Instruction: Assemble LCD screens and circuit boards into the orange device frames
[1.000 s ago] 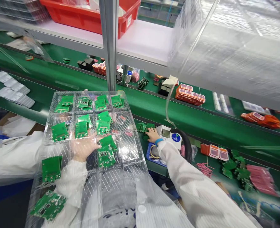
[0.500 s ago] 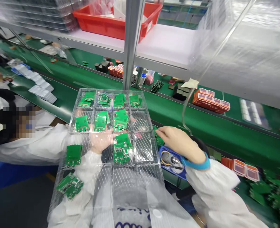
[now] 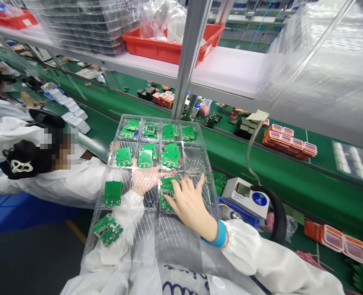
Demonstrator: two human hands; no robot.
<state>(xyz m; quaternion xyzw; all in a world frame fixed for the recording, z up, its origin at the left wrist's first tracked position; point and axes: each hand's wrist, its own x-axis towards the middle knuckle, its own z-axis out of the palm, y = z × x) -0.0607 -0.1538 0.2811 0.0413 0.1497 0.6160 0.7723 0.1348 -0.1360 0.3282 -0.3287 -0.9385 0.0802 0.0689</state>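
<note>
Shifted from beyond the clear tray's [image 3: 195, 159] right edge, the right hand [image 3: 189, 200] now touches green boards [image 3: 166, 187] in the tray's middle; gripping, I can't tell. Underneath, the left hand [image 3: 144, 179] spreads open; if it tips, boards could slide.
</note>
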